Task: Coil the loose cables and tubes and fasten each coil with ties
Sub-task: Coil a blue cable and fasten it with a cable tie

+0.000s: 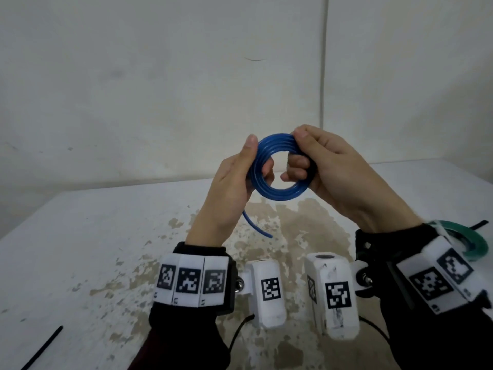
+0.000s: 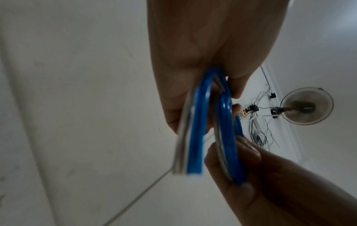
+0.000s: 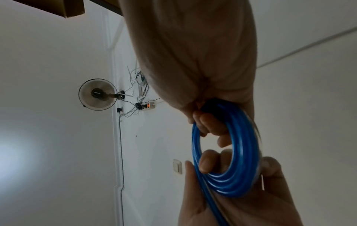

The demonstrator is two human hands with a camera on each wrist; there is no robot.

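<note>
Winding the last of the blue tube

The blue tube coil [image 1: 277,166] is held above the table [image 1: 80,249], gripped by left hand [image 1: 229,188] and right hand [image 1: 328,166], fingers curled through it. A short tail [image 1: 256,225] hangs loose; a tie is judged next.

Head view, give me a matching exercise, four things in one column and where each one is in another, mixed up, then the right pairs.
Things:
1. blue tube coil
2. green tube coil
3. black cable tie
4. loose blue tube end

Places:
A. on the table, near left
B. held up between left hand and right hand
C. hanging below the left hand
D. on the table, far right, behind the right wrist

Pairs: 1-B, 2-D, 3-A, 4-C
</note>
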